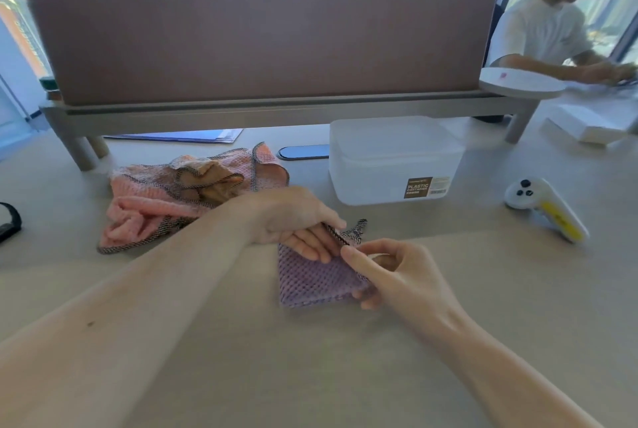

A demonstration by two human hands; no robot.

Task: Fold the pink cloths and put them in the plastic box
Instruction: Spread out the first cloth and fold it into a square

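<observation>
A small folded pinkish-purple cloth (316,281) with a dark stitched hem lies on the table in front of me. My left hand (297,220) rests on its upper part with straight fingers, pressing it flat. My right hand (390,272) pinches the cloth's right edge near the hem loop, with its lower fingers curled under the corner. A heap of unfolded pink cloths (179,192) lies to the left, behind my left forearm. The translucent plastic box (393,158) with a brown label stands at the back right, its lid on.
A white controller with a yellow strap (545,210) lies right of the box. A desk divider (262,44) on a raised shelf runs across the back, with blue papers (193,136) under it. Another person (559,30) works at the far right. A black object (8,224) sits at the left edge.
</observation>
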